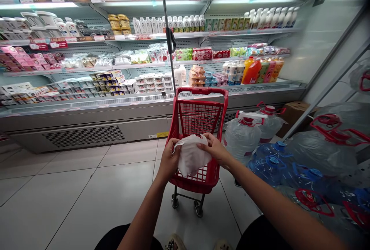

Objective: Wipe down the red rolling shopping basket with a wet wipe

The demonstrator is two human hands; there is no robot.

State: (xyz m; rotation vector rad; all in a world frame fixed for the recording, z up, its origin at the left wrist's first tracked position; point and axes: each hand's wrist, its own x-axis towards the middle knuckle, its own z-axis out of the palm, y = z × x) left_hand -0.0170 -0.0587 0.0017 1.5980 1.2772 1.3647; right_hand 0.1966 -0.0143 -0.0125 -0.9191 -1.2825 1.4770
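A crumpled white cloth (193,157), soft and folded, is stretched between my two hands. My left hand (171,155) pinches its left edge, where a thin white strip curls up by the fingers. On the opposite side, my right hand (214,149) grips the upper right edge with thumb and fingers. Both hands are above a small red shopping cart (199,184) with a plastic basket and dark legs on wheels. The cloth hides part of the basket's inside; I cannot tell whether it touches the cart.
A refrigerated display case (81,119) with several shelves of dairy and drinks stands behind the cart. Its door edge has a black handle (171,40). Large clear water jugs (243,136) and blue water bottles (273,161) crowd the right side. Pale tiles (95,200) cover the floor.
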